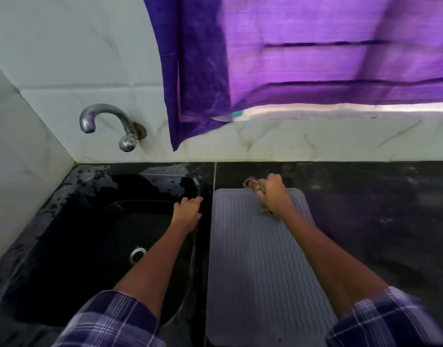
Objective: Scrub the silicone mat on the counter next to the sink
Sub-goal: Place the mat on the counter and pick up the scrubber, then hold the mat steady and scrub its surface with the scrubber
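Gripping a scrubber (253,185), the right hand (273,194) presses the mat (260,266); left hand (187,211) open, fingers spread.

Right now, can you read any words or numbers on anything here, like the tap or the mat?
None: no words or numbers show anywhere.
Tap: plain metal, no lettering visible.
Mat: only wavy ridges.
Curtain: plain purple with dark stripes.
Drain: too small to tell.
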{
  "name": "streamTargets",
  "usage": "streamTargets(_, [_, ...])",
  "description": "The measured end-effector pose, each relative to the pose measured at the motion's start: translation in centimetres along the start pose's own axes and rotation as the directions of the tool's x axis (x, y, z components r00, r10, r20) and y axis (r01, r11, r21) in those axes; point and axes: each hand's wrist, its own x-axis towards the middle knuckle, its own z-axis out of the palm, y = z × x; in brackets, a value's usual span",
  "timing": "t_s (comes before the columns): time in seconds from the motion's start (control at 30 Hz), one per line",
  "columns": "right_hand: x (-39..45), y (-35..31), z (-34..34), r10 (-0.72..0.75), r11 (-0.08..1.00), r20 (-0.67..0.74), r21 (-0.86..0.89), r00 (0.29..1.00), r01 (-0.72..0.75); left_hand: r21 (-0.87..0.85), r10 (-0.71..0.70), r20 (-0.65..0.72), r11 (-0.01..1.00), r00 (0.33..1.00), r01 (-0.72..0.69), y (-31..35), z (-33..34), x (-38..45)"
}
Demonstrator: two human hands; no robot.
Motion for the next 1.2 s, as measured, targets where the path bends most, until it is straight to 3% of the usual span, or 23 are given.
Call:
streamTargets(0.1, [2.7, -3.7, 3.7, -0.12, 0.989, 0.062, -0.076, 0.991, 0.125, -0.113, 0.074, 0.043, 0.991, 0.996, -0.069, 0.1, 0.0, 3.6])
streamTargets(0.2, [4.0, -5.4, 8.5, -0.041, 0.975, 0.196, -0.206, 0.98, 0.082, -0.193, 0.161, 0.062, 0.97, 0.985, -0.147, 0.6, 0.7, 6.2])
streamTargets(0.3, [4.5, -4.7, 10.5, -0.026, 0.951, 0.224, -0.295, 0.974, 0.093, -0.167, 0.221, 0.115, 0.965, 0.968, -0.201, 0.4, 1.4, 7.5])
streamTargets(0.43, [5.1, -4.3, 10.7, 0.041, 0.991, 0.157, -0.135, 0.987, -0.02, -0.103, 0.234, 0.094, 0.969, 0.968, -0.224, 0.1, 1.6, 8.2])
streamTargets(0.67, [3.1, -7.0, 10.4, 0.035, 0.985, 0.162, -0.171, 0.986, -0.007, -0.042, 0.205, 0.07, 0.978, 0.976, -0.203, 0.0, 1.3, 8.5])
streamTargets(0.77, [-1.4, -7.5, 9.3, -0.019, 0.993, 0.285, -0.105, 0.958, 0.05, -0.021, 0.216, 0.077, 0.976, 0.973, -0.215, -0.1, 1.2, 8.5])
streamTargets(0.87, [0.8, -8.6, 5.8, 0.042, 0.989, 0.47, -0.147, 0.882, 0.032, -0.042, 0.21, 0.125, 0.977, 0.97, -0.207, -0.1, 0.6, 8.5])
streamTargets(1.07, [4.2, -9.5, 7.7, 0.055, 0.96, 0.202, -0.281, 0.978, 0.004, -0.09, 0.135, 0.088, 0.988, 0.987, -0.127, 0.0, 0.8, 9.2])
streamTargets(1.13, [2.1, -9.3, 8.6, 0.012, 0.983, 0.217, -0.182, 0.976, 0.029, -0.083, 0.145, 0.11, 0.987, 0.983, -0.136, 0.1, 0.8, 8.8])
streamTargets(1.2, [-0.5, -9.1, 8.8, -0.004, 0.996, 0.348, -0.087, 0.937, 0.037, -0.087, 0.18, 0.115, 0.981, 0.977, -0.171, 0.1, 0.9, 8.5])
